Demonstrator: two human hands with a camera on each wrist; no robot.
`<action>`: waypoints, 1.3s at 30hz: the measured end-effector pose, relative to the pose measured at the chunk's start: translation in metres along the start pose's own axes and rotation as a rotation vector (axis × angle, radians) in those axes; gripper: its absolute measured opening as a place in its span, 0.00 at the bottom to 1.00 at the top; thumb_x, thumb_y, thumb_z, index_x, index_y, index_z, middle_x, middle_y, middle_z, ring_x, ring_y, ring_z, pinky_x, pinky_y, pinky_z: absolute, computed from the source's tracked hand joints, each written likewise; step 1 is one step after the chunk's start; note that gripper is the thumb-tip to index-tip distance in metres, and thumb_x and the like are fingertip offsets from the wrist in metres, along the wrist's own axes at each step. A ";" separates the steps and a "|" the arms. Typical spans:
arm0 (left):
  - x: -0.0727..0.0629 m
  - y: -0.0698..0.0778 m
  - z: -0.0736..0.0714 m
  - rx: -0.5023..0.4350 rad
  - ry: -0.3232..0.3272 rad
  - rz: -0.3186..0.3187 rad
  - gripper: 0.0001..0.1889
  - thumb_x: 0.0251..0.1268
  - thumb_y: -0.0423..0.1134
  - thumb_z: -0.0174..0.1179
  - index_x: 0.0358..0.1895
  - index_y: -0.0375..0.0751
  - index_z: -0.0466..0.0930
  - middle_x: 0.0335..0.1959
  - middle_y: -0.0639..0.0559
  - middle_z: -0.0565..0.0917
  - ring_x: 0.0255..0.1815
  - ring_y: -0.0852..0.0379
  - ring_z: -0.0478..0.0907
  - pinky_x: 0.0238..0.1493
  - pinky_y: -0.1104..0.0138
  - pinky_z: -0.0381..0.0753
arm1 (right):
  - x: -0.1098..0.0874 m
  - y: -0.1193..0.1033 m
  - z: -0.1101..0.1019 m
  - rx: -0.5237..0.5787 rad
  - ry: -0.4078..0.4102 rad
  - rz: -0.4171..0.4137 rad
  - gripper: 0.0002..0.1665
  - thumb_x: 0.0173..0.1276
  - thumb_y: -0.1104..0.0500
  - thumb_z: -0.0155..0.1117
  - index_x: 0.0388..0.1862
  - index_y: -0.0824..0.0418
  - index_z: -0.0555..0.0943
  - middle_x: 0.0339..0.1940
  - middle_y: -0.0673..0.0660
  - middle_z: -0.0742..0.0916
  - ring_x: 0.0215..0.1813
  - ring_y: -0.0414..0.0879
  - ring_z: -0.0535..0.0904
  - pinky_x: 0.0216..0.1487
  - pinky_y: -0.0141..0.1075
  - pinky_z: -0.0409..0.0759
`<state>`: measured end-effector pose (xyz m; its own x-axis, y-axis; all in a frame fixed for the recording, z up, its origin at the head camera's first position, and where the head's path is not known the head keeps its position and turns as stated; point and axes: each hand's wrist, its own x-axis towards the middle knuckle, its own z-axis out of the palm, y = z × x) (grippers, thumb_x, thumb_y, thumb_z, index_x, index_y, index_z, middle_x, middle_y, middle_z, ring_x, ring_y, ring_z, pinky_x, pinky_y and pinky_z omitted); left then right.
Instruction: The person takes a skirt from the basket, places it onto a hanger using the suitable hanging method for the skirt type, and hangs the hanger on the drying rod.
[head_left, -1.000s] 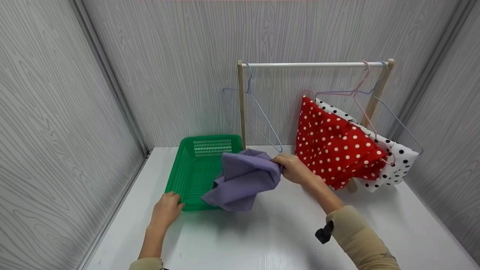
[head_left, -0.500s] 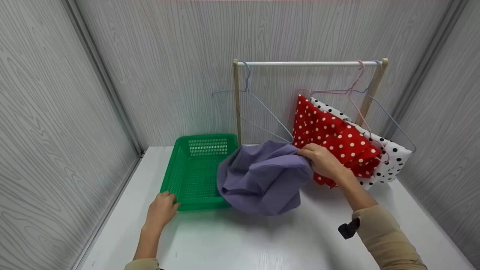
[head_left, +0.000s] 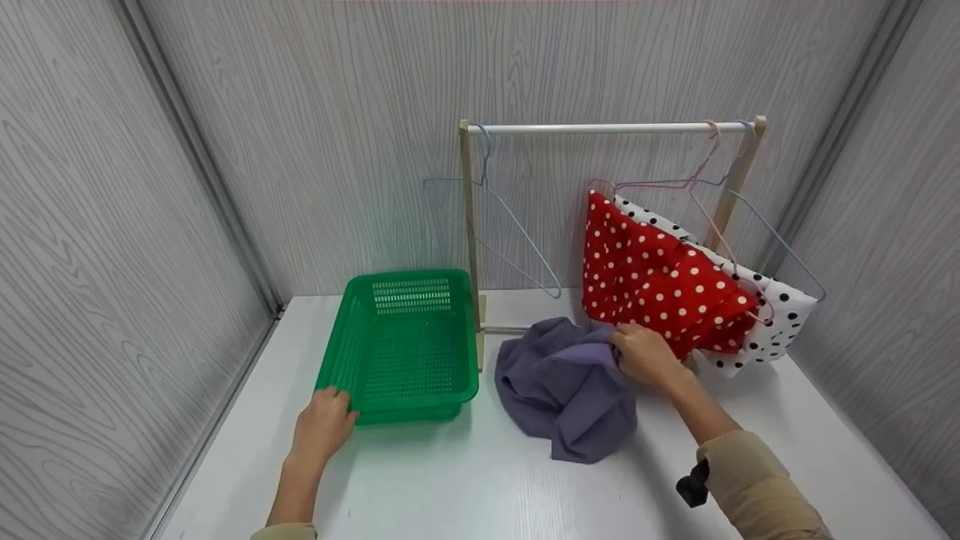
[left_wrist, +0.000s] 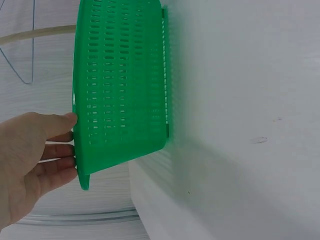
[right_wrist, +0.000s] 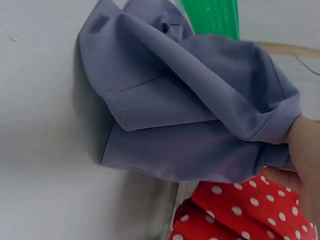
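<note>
My left hand (head_left: 325, 426) grips the near left corner of a green plastic basket (head_left: 405, 412), thumb and fingers on its rim in the left wrist view. Nothing lies inside the basket. To its right, my right hand (head_left: 646, 355) pinches a bunched purple cloth garment (head_left: 570, 390) by its upper right part. Stitched hems show along the garment (right_wrist: 165, 100) in the right wrist view, and its folds hide the fingertips. The cloth hangs low over the white table in front of the rack. A red polka-dot garment (head_left: 652, 277) hangs just behind the right hand.
A small rack with a white rod (head_left: 600, 129) and wooden posts stands at the back. A bare blue hanger (head_left: 521, 225) hangs at its left end. Behind the red garment hangs a white cloth with black dots (head_left: 787, 315). Walls enclose the table (head_left: 450, 487).
My right hand has carried the purple garment from over the basket to the right and lowered it toward the table. The left hand keeps its hold on the basket's corner.
</note>
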<state>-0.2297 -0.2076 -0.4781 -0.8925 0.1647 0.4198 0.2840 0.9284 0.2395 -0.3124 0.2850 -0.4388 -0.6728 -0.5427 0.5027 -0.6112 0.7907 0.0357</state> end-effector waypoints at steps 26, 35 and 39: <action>0.073 0.218 0.076 -0.236 -0.193 0.054 0.19 0.59 0.53 0.59 0.32 0.36 0.79 0.29 0.46 0.81 0.33 0.48 0.78 0.35 0.58 0.75 | 0.013 -0.069 0.021 0.569 0.110 0.477 0.12 0.54 0.70 0.66 0.39 0.67 0.79 0.35 0.59 0.84 0.35 0.50 0.78 0.43 0.47 0.77; 0.090 0.215 0.085 -0.671 -0.050 -0.112 0.18 0.60 0.31 0.54 0.17 0.46 0.57 0.14 0.58 0.59 0.16 0.62 0.57 0.18 0.70 0.58 | 0.004 -0.060 0.018 0.618 0.045 0.477 0.23 0.54 0.69 0.67 0.51 0.67 0.75 0.41 0.59 0.81 0.42 0.51 0.76 0.48 0.47 0.75; 0.100 0.210 0.078 -0.770 -0.044 -0.189 0.19 0.62 0.31 0.53 0.17 0.46 0.57 0.15 0.57 0.59 0.17 0.61 0.57 0.20 0.70 0.58 | -0.003 -0.055 0.024 0.522 -0.048 0.463 0.23 0.52 0.66 0.71 0.48 0.68 0.77 0.43 0.60 0.80 0.45 0.53 0.74 0.50 0.49 0.74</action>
<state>-0.2864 0.0300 -0.4542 -0.9584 0.0553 0.2801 0.2741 0.4538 0.8479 -0.2865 0.2365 -0.4627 -0.9227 -0.2039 0.3273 -0.3694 0.7108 -0.5986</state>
